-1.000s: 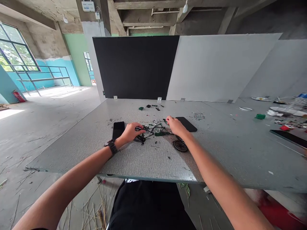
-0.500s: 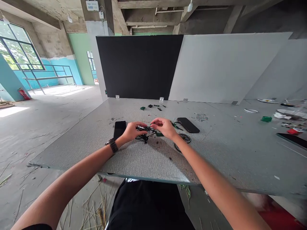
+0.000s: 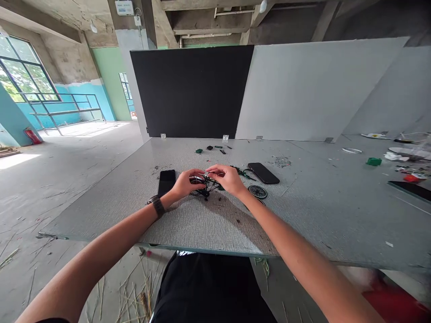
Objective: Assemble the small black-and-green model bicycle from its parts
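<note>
A small black model bicycle (image 3: pixel 204 193) is between my hands, just above or on the grey table (image 3: pixel 188 226). My left hand (image 3: pixel 187 183) is closed around its wheel end, thumb below and fingers above. My right hand (image 3: pixel 226 177) pinches at the upper part of the frame, its fingertips close to the left ones. Whatever small piece lies between the right fingertips is hidden. Beside my right wrist lies a loose spoked wheel (image 3: pixel 257 192), with another partly behind the forearm. Dark green parts (image 3: pixel 243 172) lie just past the right hand.
A phone (image 3: pixel 167 181) lies left of my hands and another phone (image 3: pixel 264 173) lies to the right. Several small green and black pieces (image 3: pixel 209 148) are farther back. A black and white panel (image 3: pixel 191 94) stands behind. Clutter with a green piece (image 3: pixel 373 161) lies far right.
My right hand has moved slightly left, closer to my left hand, over the model bicycle. The left hand keeps its hold. The whole view has shifted slightly.
</note>
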The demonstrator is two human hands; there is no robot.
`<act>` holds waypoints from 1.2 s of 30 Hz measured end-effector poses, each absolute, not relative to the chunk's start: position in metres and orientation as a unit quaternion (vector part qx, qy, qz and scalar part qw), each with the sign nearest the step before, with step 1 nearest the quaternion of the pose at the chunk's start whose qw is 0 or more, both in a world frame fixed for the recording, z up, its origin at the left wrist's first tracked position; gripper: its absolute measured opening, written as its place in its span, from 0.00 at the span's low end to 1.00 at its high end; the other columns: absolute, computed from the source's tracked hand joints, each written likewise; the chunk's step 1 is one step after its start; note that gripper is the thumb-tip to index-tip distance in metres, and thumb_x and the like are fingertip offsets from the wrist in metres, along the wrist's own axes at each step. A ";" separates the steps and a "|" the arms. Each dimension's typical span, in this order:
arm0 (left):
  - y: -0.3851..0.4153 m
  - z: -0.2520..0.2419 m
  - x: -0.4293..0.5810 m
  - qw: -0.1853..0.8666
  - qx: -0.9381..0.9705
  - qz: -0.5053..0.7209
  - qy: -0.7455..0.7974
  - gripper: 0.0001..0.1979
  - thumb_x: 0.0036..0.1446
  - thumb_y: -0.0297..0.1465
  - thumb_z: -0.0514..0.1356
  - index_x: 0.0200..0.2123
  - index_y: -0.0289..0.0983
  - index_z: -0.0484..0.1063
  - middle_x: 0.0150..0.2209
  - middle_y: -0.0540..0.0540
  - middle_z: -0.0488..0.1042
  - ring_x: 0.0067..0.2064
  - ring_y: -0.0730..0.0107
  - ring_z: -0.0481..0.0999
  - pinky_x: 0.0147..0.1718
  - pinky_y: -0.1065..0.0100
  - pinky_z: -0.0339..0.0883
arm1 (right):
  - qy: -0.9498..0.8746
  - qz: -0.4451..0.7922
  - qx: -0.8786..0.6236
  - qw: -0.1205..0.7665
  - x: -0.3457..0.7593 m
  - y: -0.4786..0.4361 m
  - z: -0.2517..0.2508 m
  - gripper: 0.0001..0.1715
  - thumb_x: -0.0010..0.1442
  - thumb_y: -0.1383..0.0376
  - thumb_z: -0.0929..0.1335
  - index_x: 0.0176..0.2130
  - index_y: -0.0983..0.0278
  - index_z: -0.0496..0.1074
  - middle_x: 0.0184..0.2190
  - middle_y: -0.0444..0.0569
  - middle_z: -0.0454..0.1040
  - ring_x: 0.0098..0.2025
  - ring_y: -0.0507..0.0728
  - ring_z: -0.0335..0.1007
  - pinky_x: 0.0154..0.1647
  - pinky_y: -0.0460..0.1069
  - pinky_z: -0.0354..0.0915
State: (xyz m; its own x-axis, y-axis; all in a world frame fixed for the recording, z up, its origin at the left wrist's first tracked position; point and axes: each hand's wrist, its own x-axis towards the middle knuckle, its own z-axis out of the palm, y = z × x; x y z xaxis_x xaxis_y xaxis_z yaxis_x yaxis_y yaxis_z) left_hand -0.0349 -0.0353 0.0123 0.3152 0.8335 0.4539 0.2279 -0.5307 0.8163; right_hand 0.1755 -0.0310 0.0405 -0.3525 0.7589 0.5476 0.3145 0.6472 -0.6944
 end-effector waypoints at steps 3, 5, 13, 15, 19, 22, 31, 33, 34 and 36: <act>-0.036 0.011 -0.034 0.337 0.734 0.475 0.350 0.23 0.49 0.28 0.73 0.48 0.36 0.74 0.44 0.41 0.81 0.46 0.62 0.81 0.51 0.58 0.73 | -0.793 0.241 -0.335 0.449 0.175 -0.031 0.042 0.12 0.62 0.57 0.70 0.41 0.60 0.81 0.40 0.49 0.83 0.43 0.59 0.79 0.48 0.55 0.71; -0.036 0.010 -0.033 0.349 0.725 0.482 0.347 0.24 0.48 0.28 0.73 0.49 0.35 0.73 0.43 0.40 0.82 0.47 0.61 0.81 0.50 0.58 0.74 | -0.787 0.245 -0.343 0.451 0.174 -0.031 0.041 0.12 0.61 0.58 0.71 0.41 0.60 0.82 0.39 0.49 0.84 0.43 0.59 0.80 0.47 0.55 0.72; -0.039 0.011 -0.032 0.343 0.720 0.485 0.360 0.24 0.48 0.29 0.74 0.47 0.37 0.71 0.41 0.43 0.83 0.45 0.61 0.82 0.46 0.61 0.75 | -0.771 0.257 -0.352 0.464 0.172 -0.029 0.032 0.16 0.58 0.53 0.73 0.39 0.61 0.82 0.37 0.51 0.84 0.39 0.60 0.81 0.44 0.54 0.73; -0.039 0.012 -0.032 0.331 0.723 0.486 0.362 0.23 0.48 0.30 0.74 0.47 0.37 0.72 0.41 0.43 0.82 0.45 0.61 0.82 0.45 0.62 0.74 | -0.765 0.273 -0.346 0.470 0.170 -0.029 0.030 0.17 0.58 0.52 0.74 0.38 0.62 0.81 0.36 0.51 0.84 0.38 0.60 0.81 0.43 0.54 0.73; -0.038 0.011 -0.033 0.329 0.724 0.487 0.360 0.22 0.49 0.29 0.73 0.46 0.36 0.72 0.41 0.43 0.82 0.45 0.61 0.82 0.45 0.63 0.74 | -0.763 0.271 -0.350 0.471 0.169 -0.029 0.029 0.18 0.58 0.50 0.73 0.37 0.63 0.79 0.35 0.52 0.83 0.38 0.59 0.80 0.42 0.53 0.73; -0.036 0.009 -0.033 0.332 0.724 0.486 0.360 0.23 0.48 0.30 0.74 0.47 0.37 0.72 0.41 0.43 0.82 0.45 0.61 0.82 0.45 0.62 0.73 | -0.778 0.253 -0.351 0.455 0.172 -0.027 0.029 0.17 0.59 0.51 0.73 0.36 0.63 0.79 0.35 0.51 0.83 0.37 0.59 0.80 0.41 0.53 0.74; -0.036 0.009 -0.034 0.328 0.721 0.492 0.361 0.22 0.48 0.31 0.74 0.46 0.38 0.72 0.40 0.45 0.82 0.45 0.61 0.82 0.44 0.63 0.74 | -0.832 0.184 -0.336 0.400 0.181 -0.022 0.029 0.14 0.66 0.65 0.67 0.49 0.58 0.79 0.45 0.49 0.83 0.45 0.59 0.81 0.49 0.54 0.74; -0.036 0.008 -0.034 0.331 0.719 0.492 0.364 0.23 0.48 0.30 0.74 0.46 0.38 0.71 0.40 0.45 0.83 0.44 0.61 0.82 0.45 0.62 0.74 | -0.834 0.168 -0.346 0.396 0.180 -0.023 0.030 0.15 0.68 0.64 0.66 0.51 0.58 0.79 0.44 0.48 0.84 0.44 0.59 0.82 0.48 0.55 0.74; -0.036 0.008 -0.034 0.333 0.717 0.491 0.365 0.24 0.48 0.30 0.74 0.47 0.38 0.71 0.39 0.45 0.83 0.44 0.61 0.83 0.45 0.62 0.74 | -0.834 0.163 -0.350 0.394 0.179 -0.024 0.030 0.16 0.69 0.64 0.65 0.51 0.58 0.79 0.44 0.48 0.84 0.44 0.59 0.82 0.48 0.55 0.74; -0.035 0.007 -0.034 0.334 0.716 0.490 0.368 0.25 0.47 0.31 0.74 0.47 0.38 0.70 0.39 0.45 0.83 0.43 0.61 0.83 0.45 0.62 0.74 | -0.837 0.153 -0.352 0.389 0.178 -0.025 0.030 0.17 0.69 0.64 0.64 0.52 0.58 0.79 0.44 0.48 0.84 0.44 0.59 0.82 0.47 0.54 0.74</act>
State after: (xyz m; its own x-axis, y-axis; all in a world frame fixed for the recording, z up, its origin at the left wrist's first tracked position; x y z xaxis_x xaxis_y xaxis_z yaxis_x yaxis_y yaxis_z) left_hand -0.0344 -0.0352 0.0073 0.2485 0.8545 0.4561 0.1992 -0.5059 0.8393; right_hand 0.1779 -0.0249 0.0304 -0.4489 0.7087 0.5443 0.4709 0.7053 -0.5299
